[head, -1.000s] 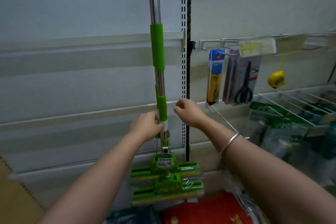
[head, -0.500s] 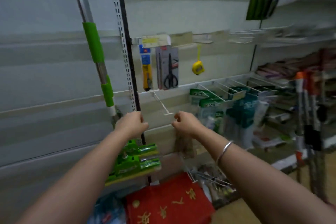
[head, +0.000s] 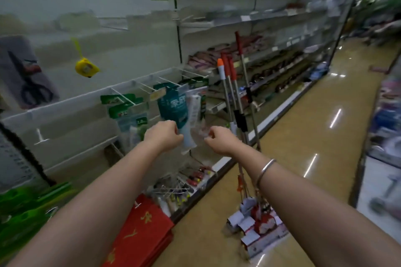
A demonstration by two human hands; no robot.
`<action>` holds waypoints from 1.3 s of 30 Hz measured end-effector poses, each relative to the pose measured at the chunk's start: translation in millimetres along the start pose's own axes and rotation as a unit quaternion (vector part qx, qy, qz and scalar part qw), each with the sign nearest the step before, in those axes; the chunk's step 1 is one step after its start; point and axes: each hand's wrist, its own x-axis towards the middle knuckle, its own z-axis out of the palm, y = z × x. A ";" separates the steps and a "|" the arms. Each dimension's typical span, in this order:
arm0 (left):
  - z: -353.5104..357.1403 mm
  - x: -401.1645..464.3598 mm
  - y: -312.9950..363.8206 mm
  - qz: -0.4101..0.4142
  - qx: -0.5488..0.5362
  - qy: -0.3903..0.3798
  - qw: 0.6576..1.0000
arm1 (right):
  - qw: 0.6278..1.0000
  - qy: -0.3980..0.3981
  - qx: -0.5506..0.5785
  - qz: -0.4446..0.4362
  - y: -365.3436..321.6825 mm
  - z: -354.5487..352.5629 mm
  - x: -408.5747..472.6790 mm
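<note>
My left hand (head: 163, 135) and my right hand (head: 219, 140) are stretched out in front of me at chest height, a hand's width apart. Both have their fingers curled in and I see nothing between them. They hover in front of hanging packets on wire hooks, among them a teal packet (head: 173, 106) and a pale packet (head: 188, 136) right beside my left hand. A silver bangle (head: 265, 169) sits on my right wrist. The picture is blurred by motion.
Several mops with red-orange handles (head: 230, 84) lean on the shelving, their heads (head: 256, 225) on the tan aisle floor (head: 303, 136). Green mop heads (head: 26, 208) lie low left, red bags (head: 143, 236) below. A yellow tape measure (head: 86, 68) and packed scissors (head: 28, 76) hang left.
My left hand let go of the green mop pole. The view swung right along the shelves, and both hands moved with it, from the mop to the hanging packets.
</note>
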 end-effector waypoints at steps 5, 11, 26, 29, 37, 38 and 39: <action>40.9 74.1 80.1 0.062 -0.010 -0.031 0.998 | 0.997 0.024 0.015 0.066 81.1 -37.5 33.9; 76.2 183.7 147.2 0.105 -0.013 -0.054 0.993 | 0.993 0.022 0.020 0.111 153.4 -79.7 109.9; 131.6 389.4 255.8 0.005 -0.119 -0.114 0.986 | 0.989 -0.092 0.040 0.110 286.7 -148.4 312.3; 153.6 425.3 275.4 -0.028 -0.126 -0.104 0.986 | 0.987 -0.132 0.039 0.082 316.7 -158.6 357.1; 204.4 486.7 301.9 -0.209 -0.133 -0.089 0.965 | 0.965 -0.254 0.056 0.044 374.7 -139.2 442.9; 208.6 490.3 298.5 -0.232 -0.139 -0.084 0.959 | 0.961 -0.266 0.062 0.044 377.6 -133.5 450.1; 212.5 492.6 294.5 -0.250 -0.142 -0.081 0.954 | 0.958 -0.273 0.074 0.045 380.4 -126.9 456.4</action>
